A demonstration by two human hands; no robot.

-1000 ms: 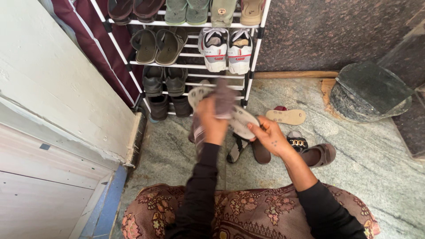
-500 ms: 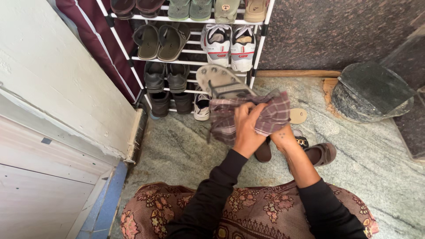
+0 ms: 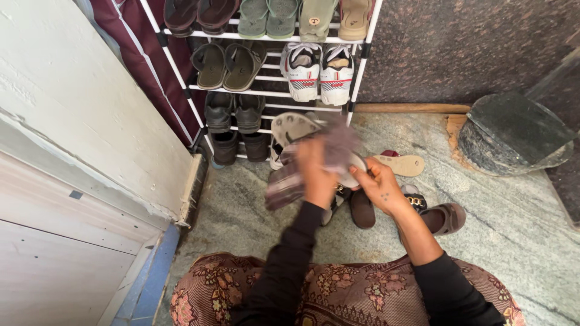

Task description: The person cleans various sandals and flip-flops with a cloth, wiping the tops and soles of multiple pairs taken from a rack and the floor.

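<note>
My right hand (image 3: 376, 184) grips a pale sandal (image 3: 293, 127) by its near end, sole turned up, in front of the shoe rack. My left hand (image 3: 314, 172) presses a checked purple-grey cloth (image 3: 287, 184) against that sole; the cloth is blurred with motion and hangs down to the left of my wrist. Both arms wear black sleeves. My lap in a floral brown garment (image 3: 344, 293) fills the bottom of the view.
A white metal shoe rack (image 3: 356, 72) holds sandals, white sneakers (image 3: 317, 69) and dark shoes (image 3: 232, 111). Loose footwear lies on the stone floor: a tan sandal (image 3: 402, 164), brown sandals (image 3: 444, 217). A dark round stone (image 3: 513, 136) sits right, a white wall (image 3: 90, 121) left.
The cloth moved from the sole's far end to the near end and back toward the middle. The sandal dropped lower after being raised half a second ago.
</note>
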